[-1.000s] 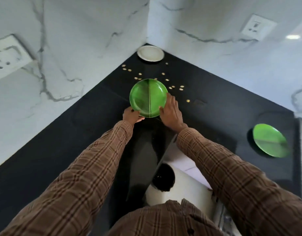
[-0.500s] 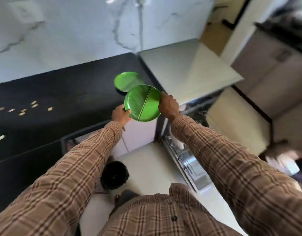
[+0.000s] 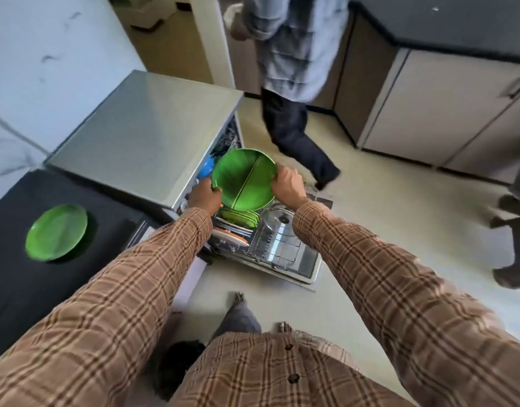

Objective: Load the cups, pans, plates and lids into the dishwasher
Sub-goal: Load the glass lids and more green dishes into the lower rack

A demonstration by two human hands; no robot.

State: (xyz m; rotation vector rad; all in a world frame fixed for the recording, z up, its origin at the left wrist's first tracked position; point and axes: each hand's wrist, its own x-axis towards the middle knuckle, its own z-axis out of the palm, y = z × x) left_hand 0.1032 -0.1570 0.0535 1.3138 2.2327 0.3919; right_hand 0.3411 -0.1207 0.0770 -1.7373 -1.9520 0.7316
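Note:
I hold a green plate (image 3: pixel 243 178) with a ridge across its middle above the open dishwasher. My left hand (image 3: pixel 204 198) grips its left rim and my right hand (image 3: pixel 288 186) grips its right rim. Below it the pulled-out lower rack (image 3: pixel 277 249) holds several upright green plates (image 3: pixel 238 216), other plates and a clear glass lid (image 3: pixel 277 220). A blue item (image 3: pixel 206 166) sits in the upper rack. A second green plate (image 3: pixel 56 232) lies on the black counter (image 3: pixel 15 277) at the left.
The steel dishwasher top (image 3: pixel 147 133) stands beside the black counter. Another person (image 3: pixel 294 83) walks across the floor just behind the dishwasher. Cabinets (image 3: pixel 440 113) line the back right. A dark stool (image 3: pixel 514 239) is at the right edge.
I have turned right from the counter corner and carried the green plate in both hands to above the dishwasher's lower rack. A person has come into view behind.

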